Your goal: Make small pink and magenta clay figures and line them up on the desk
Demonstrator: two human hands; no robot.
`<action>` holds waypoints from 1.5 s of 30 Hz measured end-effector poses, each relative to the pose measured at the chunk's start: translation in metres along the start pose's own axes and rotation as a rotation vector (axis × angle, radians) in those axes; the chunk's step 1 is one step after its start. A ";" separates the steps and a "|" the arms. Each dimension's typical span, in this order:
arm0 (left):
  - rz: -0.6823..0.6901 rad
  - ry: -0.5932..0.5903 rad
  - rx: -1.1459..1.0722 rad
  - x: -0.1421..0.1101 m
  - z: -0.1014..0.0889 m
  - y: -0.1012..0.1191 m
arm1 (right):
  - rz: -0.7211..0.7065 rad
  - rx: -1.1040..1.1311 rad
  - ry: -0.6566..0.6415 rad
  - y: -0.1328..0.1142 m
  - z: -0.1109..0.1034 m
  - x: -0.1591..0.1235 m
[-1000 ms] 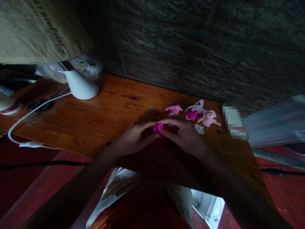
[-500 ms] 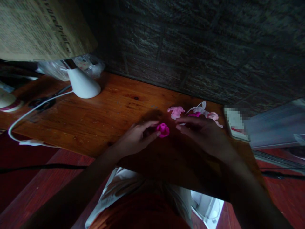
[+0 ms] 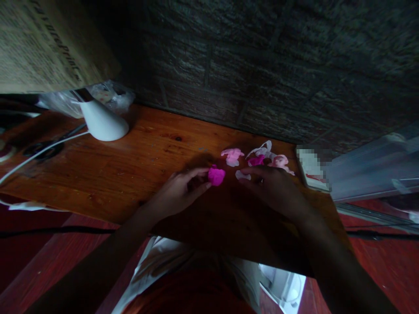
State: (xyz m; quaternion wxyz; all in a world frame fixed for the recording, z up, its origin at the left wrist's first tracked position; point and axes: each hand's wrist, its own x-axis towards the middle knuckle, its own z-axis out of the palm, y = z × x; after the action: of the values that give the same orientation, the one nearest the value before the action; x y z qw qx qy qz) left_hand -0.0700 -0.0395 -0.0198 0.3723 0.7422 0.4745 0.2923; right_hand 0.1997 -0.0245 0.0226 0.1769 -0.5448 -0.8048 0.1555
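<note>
Between the thumb and fingers of my left hand (image 3: 180, 189) is a small bright pink flower-like piece (image 3: 216, 175), held just above the table. My right hand (image 3: 278, 185) pinches a thin pale petal-like piece (image 3: 242, 175) a short way to its right. Behind my hands lie a light pink crumpled piece (image 3: 231, 154), a magenta piece (image 3: 255, 161), a whitish piece (image 3: 264, 150) and another light pink piece (image 3: 281, 161). What these soft pieces are made of, I cannot tell. The fingertips of my right hand are partly in shadow.
On the wooden table (image 3: 147, 148), a white lamp base (image 3: 104, 122) with a cord stands at the left under a newsprint-patterned shade (image 3: 49, 48). Behind it is a clear plastic bag (image 3: 114, 96). A pixelated flat object (image 3: 312, 168) lies at the right edge. A dark brick wall (image 3: 229, 78) borders the back.
My right hand has let go of the bright pink piece, moved right, and now pinches a pale piece. My left hand keeps hold of the pink piece, which has turned.
</note>
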 end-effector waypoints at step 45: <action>0.154 0.230 0.004 -0.021 0.017 -0.001 | -0.205 0.475 0.052 -0.034 0.037 0.009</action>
State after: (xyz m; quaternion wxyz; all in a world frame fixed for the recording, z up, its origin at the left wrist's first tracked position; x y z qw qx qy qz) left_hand -0.0645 -0.0630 -0.0315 0.2904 0.7388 0.4564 0.4019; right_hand 0.1515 -0.0305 0.0058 0.3353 -0.4073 -0.7919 0.3074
